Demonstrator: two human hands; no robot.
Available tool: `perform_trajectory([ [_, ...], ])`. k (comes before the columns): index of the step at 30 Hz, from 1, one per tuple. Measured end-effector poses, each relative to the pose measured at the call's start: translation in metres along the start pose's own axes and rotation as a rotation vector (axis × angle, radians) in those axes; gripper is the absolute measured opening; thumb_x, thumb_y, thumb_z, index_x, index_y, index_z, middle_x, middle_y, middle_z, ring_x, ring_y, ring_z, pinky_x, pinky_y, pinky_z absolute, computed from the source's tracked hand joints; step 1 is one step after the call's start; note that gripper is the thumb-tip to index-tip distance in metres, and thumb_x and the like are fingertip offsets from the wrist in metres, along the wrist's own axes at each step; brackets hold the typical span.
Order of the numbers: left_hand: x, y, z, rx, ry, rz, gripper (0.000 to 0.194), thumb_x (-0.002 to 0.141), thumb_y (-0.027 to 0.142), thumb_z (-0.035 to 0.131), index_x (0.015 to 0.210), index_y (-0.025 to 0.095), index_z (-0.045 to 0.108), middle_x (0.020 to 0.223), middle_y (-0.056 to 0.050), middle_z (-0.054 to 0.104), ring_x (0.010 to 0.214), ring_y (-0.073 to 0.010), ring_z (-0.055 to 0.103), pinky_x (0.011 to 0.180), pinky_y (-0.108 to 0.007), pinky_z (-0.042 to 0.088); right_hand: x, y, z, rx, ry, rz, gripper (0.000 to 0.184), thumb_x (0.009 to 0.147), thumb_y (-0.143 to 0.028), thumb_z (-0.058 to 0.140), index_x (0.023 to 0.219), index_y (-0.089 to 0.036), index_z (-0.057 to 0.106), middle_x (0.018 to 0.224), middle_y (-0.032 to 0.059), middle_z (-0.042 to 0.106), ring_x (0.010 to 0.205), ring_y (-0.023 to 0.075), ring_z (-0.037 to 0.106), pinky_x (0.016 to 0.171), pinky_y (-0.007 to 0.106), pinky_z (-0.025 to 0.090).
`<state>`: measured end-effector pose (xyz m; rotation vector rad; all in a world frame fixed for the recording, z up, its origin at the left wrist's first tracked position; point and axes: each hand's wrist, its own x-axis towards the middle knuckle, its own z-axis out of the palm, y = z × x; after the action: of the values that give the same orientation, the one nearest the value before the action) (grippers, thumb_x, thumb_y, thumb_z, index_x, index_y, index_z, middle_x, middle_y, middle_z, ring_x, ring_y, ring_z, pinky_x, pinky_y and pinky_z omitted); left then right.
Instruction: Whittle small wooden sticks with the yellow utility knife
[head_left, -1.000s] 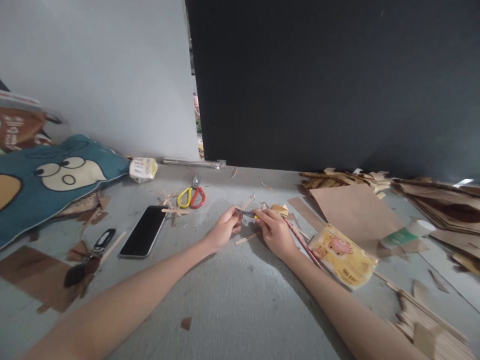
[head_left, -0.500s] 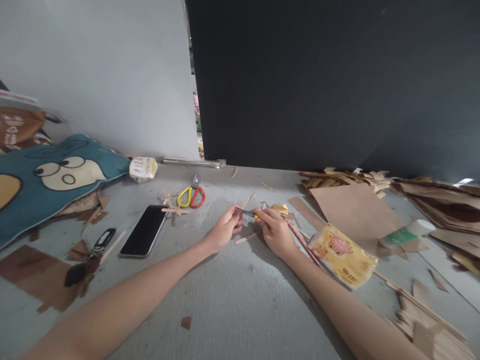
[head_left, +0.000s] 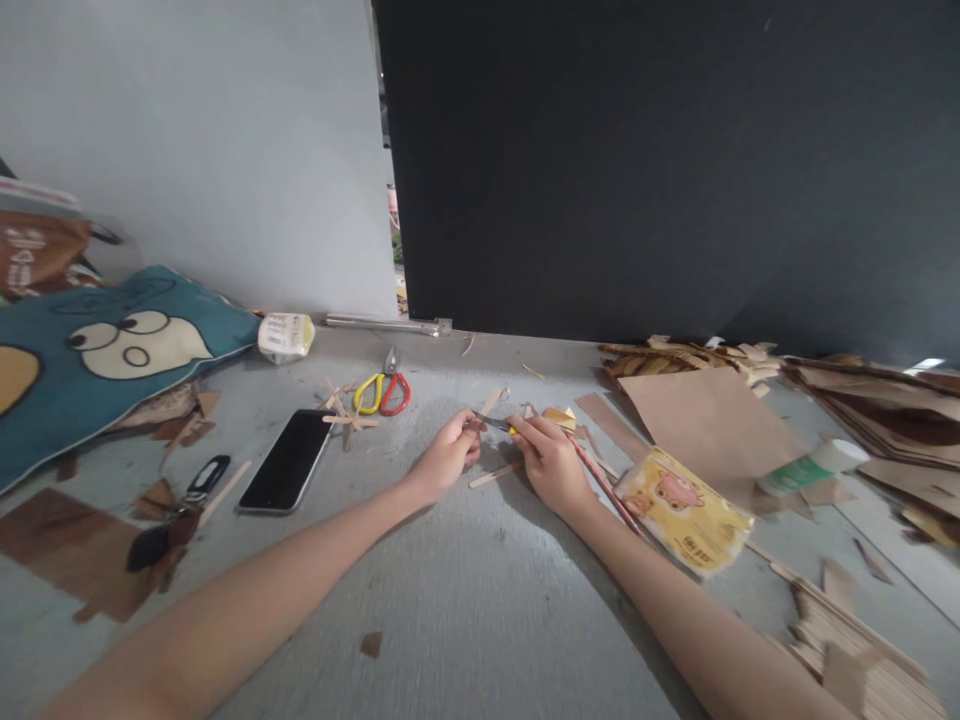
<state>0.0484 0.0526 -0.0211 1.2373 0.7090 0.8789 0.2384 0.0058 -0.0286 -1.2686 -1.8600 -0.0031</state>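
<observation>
My left hand [head_left: 448,455] is closed in a pinch near the middle of the table. A pale wooden craft stick [head_left: 492,401] pokes out just beyond its fingertips, seemingly held there. My right hand [head_left: 551,455] wraps round a craft knife [head_left: 496,424] with a bit of yellow at its handle. The dark blade points left and reaches the left fingertips; exactly where it meets the stick is hidden. Another craft stick [head_left: 495,474] lies flat between the hands. Beyond the left hand are a star of crossed sticks [head_left: 349,421] and scissors [head_left: 383,393] with yellow and red handles.
A phone [head_left: 289,462] and keys [head_left: 176,520] lie left, below a blue cushion [head_left: 150,340]. Right of my right hand sit a yellow tissue pack [head_left: 684,510], brown cardboard [head_left: 705,420], a green-white bottle [head_left: 814,467] and stacked wood strips [head_left: 862,630]. A black panel [head_left: 637,170] stands behind.
The knife blade and left fingertips have shifted very slightly against each other. Both hands keep the same place and grip; the surrounding things have not moved.
</observation>
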Motion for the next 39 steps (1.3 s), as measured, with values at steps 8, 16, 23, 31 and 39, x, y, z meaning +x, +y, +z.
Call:
perform_trajectory([
  [8, 0.0, 0.004, -0.001, -0.003, -0.009, 0.0, 0.04, 0.091, 0.056, 0.064, 0.084, 0.021, 0.047, 0.06, 0.01, 0.027, 0.049, -0.0068, 0.024, 0.05, -0.023, 0.015, 0.0, 0.002, 0.0, -0.006, -0.01, -0.002, 0.034, 0.107, -0.027, 0.042, 0.119, -0.025, 0.074, 0.09, 0.0081, 0.067, 0.084, 0.0239, 0.064, 0.077, 0.034, 0.052],
  [16, -0.001, 0.006, 0.002, -0.049, 0.001, 0.015, 0.042, 0.087, 0.056, 0.069, 0.082, 0.019, 0.05, 0.065, 0.008, 0.032, 0.052, -0.0063, 0.025, 0.05, -0.021, 0.018, 0.0, -0.001, 0.0, 0.025, 0.013, -0.01, 0.034, 0.106, -0.025, 0.044, 0.12, -0.024, 0.074, 0.091, 0.0084, 0.068, 0.087, 0.0244, 0.066, 0.08, 0.034, 0.053],
  [23, -0.003, 0.01, 0.004, -0.069, 0.024, 0.008, 0.044, 0.083, 0.056, 0.073, 0.082, 0.018, 0.052, 0.069, 0.007, 0.036, 0.055, -0.0059, 0.028, 0.049, -0.02, 0.019, 0.0, -0.001, -0.001, 0.063, 0.045, -0.019, 0.035, 0.107, -0.026, 0.043, 0.122, -0.023, 0.074, 0.094, 0.0087, 0.069, 0.088, 0.0232, 0.067, 0.081, 0.032, 0.054],
  [31, -0.002, 0.008, 0.002, -0.05, -0.01, 0.017, 0.045, 0.085, 0.059, 0.07, 0.08, 0.019, 0.051, 0.062, 0.009, 0.028, 0.051, -0.0058, 0.023, 0.049, -0.021, 0.017, 0.0, -0.002, -0.001, 0.047, 0.026, -0.031, 0.033, 0.107, -0.025, 0.044, 0.119, -0.021, 0.074, 0.092, 0.0088, 0.068, 0.086, 0.0228, 0.067, 0.078, 0.031, 0.053],
  [39, -0.001, 0.005, 0.0, -0.015, -0.061, 0.01, 0.049, 0.083, 0.065, 0.071, 0.083, 0.019, 0.052, 0.061, 0.01, 0.027, 0.051, -0.0062, 0.022, 0.049, -0.022, 0.016, -0.001, -0.002, -0.001, 0.1, 0.006, -0.023, 0.035, 0.108, -0.029, 0.042, 0.12, -0.023, 0.074, 0.095, 0.0089, 0.069, 0.088, 0.023, 0.068, 0.08, 0.033, 0.056],
])
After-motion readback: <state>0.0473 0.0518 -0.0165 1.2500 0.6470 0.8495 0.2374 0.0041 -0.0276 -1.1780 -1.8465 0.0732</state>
